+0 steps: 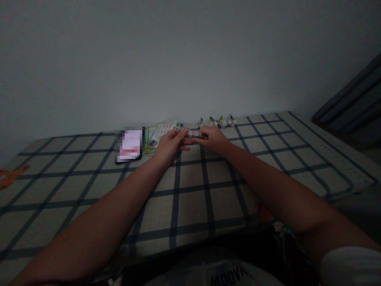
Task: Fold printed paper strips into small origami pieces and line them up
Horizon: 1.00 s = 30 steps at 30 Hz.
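Observation:
Between my two hands is a narrow folded strip of colourful printed paper (192, 134). My left hand (170, 146) pinches its left end between thumb and fingers, with the lower fingers stretched out beneath. My right hand (212, 139) is closed on the strip's right end, fingers curled. Just behind the right hand stand several small pointed folded paper pieces (222, 121), printed in green and white; the right hand partly covers some of them. To the left of my left hand lie printed paper sheets (162, 130) in green and white, partly hidden by that hand.
A phone (130, 145) with a lit, blurred screen lies left of the sheets. A checked cloth (190, 174) covers the table, which meets a plain wall (190, 59). An orange printed figure (13, 174) shows at far left, and dark folded fabric (354, 95) at far right.

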Each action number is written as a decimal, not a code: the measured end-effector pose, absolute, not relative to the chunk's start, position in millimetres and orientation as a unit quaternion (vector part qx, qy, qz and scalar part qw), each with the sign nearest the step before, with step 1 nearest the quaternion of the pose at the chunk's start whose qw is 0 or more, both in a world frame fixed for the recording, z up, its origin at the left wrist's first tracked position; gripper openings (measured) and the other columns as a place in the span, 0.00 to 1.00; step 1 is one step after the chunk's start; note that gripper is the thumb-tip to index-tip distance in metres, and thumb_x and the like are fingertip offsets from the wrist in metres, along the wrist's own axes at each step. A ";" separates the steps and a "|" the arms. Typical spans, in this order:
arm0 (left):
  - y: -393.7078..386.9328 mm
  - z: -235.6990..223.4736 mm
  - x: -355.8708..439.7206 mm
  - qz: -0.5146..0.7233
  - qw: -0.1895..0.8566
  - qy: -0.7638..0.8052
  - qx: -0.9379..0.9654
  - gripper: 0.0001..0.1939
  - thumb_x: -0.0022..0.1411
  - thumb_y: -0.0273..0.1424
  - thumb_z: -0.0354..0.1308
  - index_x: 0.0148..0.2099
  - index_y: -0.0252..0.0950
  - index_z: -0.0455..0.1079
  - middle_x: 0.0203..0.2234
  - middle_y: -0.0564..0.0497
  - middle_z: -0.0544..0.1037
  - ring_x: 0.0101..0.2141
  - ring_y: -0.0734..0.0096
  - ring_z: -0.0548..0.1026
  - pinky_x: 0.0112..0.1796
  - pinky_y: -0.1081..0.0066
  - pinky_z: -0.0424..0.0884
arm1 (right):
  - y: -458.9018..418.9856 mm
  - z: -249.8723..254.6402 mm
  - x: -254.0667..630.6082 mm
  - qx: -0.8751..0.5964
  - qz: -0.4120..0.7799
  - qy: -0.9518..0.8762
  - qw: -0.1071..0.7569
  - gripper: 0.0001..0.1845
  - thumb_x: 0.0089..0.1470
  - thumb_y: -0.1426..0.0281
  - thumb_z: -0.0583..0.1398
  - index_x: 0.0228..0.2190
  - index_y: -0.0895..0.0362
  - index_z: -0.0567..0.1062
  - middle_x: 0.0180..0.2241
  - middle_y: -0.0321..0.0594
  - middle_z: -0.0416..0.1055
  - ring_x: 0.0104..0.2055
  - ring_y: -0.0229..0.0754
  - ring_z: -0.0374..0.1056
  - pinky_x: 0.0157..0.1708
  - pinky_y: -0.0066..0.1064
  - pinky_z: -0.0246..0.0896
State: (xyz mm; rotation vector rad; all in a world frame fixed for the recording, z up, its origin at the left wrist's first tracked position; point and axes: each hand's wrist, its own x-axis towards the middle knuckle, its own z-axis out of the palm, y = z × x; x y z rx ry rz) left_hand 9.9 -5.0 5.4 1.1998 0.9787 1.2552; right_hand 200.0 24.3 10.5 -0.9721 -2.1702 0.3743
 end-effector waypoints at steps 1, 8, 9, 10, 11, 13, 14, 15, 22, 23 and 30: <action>-4.6 5.0 9.5 0.527 0.551 0.407 0.504 0.18 0.57 0.43 0.67 0.41 0.33 0.74 0.34 0.47 0.80 0.31 0.71 0.79 0.27 0.76 0.75 | 23.9 10.1 200.3 -0.369 0.158 -0.843 0.357 0.25 0.52 0.52 0.65 0.20 0.57 0.63 0.20 0.31 0.60 0.25 0.33 0.53 0.29 0.29 0.44; -7.2 3.8 8.1 0.494 0.540 0.410 0.544 0.13 0.57 0.37 0.67 0.40 0.34 0.75 0.35 0.49 0.79 0.35 0.71 0.79 0.34 0.71 0.80 | 22.6 8.7 203.2 -0.350 0.250 -0.817 0.384 0.21 0.57 0.54 0.59 0.32 0.60 0.77 0.27 0.37 0.72 0.28 0.36 0.62 0.30 0.28 0.54; -8.0 3.8 8.3 0.487 0.536 0.411 0.554 0.13 0.57 0.38 0.67 0.40 0.34 0.76 0.36 0.48 0.79 0.35 0.71 0.79 0.35 0.70 0.80 | 22.9 8.6 203.5 -0.349 0.251 -0.818 0.382 0.19 0.57 0.56 0.60 0.34 0.60 0.78 0.28 0.38 0.74 0.29 0.36 0.64 0.30 0.28 0.55; -8.7 3.8 8.5 0.481 0.531 0.413 0.563 0.14 0.57 0.38 0.67 0.40 0.34 0.76 0.37 0.48 0.79 0.36 0.70 0.79 0.35 0.70 0.80 | 23.2 8.5 203.6 -0.349 0.253 -0.819 0.378 0.18 0.56 0.58 0.61 0.35 0.60 0.78 0.28 0.39 0.75 0.30 0.36 0.65 0.31 0.28 0.57; -9.3 3.9 8.5 0.477 0.526 0.413 0.570 0.14 0.57 0.38 0.67 0.40 0.34 0.77 0.39 0.47 0.80 0.37 0.70 0.79 0.35 0.70 0.80 | 23.5 8.5 203.6 -0.351 0.256 -0.819 0.376 0.16 0.55 0.59 0.62 0.35 0.61 0.79 0.29 0.39 0.76 0.30 0.36 0.66 0.31 0.28 0.57; -10.3 4.3 8.4 0.473 0.522 0.413 0.577 0.14 0.56 0.38 0.67 0.40 0.34 0.78 0.42 0.46 0.80 0.38 0.69 0.79 0.36 0.70 0.80 | 24.3 8.8 203.2 -0.365 0.256 -0.812 0.378 0.14 0.55 0.62 0.62 0.34 0.61 0.79 0.29 0.40 0.76 0.30 0.37 0.67 0.31 0.28 0.58; -10.7 4.6 8.3 0.472 0.525 0.412 0.577 0.14 0.55 0.37 0.67 0.41 0.34 0.78 0.43 0.46 0.80 0.39 0.68 0.79 0.36 0.70 0.80 | 24.8 9.0 202.9 -0.375 0.255 -0.806 0.382 0.13 0.54 0.63 0.62 0.33 0.61 0.79 0.28 0.40 0.76 0.29 0.37 0.67 0.30 0.28 0.58; -11.0 5.0 8.3 0.472 0.528 0.412 0.573 0.15 0.54 0.35 0.68 0.44 0.34 0.79 0.43 0.46 0.80 0.39 0.68 0.79 0.36 0.70 0.80 | 25.4 9.1 202.5 -0.386 0.256 -0.798 0.386 0.12 0.54 0.64 0.63 0.33 0.61 0.80 0.28 0.40 0.76 0.29 0.37 0.67 0.30 0.28 0.59; -9.3 3.1 7.9 0.478 0.535 0.430 0.548 0.20 0.52 0.33 0.68 0.48 0.35 0.79 0.42 0.46 0.81 0.39 0.67 0.79 0.36 0.70 0.79 | 30.8 3.1 199.8 -0.387 0.347 -0.760 0.390 0.09 0.52 0.66 0.63 0.32 0.60 0.78 0.31 0.40 0.77 0.32 0.38 0.70 0.33 0.29 0.64; -8.3 2.2 7.6 0.478 0.533 0.430 0.549 0.19 0.52 0.33 0.68 0.47 0.35 0.79 0.42 0.46 0.81 0.39 0.67 0.79 0.36 0.71 0.79 | 31.0 2.3 199.5 -0.384 0.369 -0.753 0.388 0.10 0.53 0.65 0.63 0.33 0.60 0.77 0.31 0.40 0.77 0.31 0.38 0.70 0.32 0.29 0.64; -3.8 7.5 5.6 0.511 0.572 0.444 0.463 0.06 0.56 0.29 0.64 0.35 0.32 0.73 0.31 0.47 0.79 0.32 0.71 0.80 0.36 0.71 0.78 | 25.9 10.5 202.8 -0.346 0.298 -0.784 0.421 0.15 0.56 0.59 0.61 0.35 0.59 0.75 0.29 0.38 0.73 0.30 0.37 0.65 0.33 0.29 0.60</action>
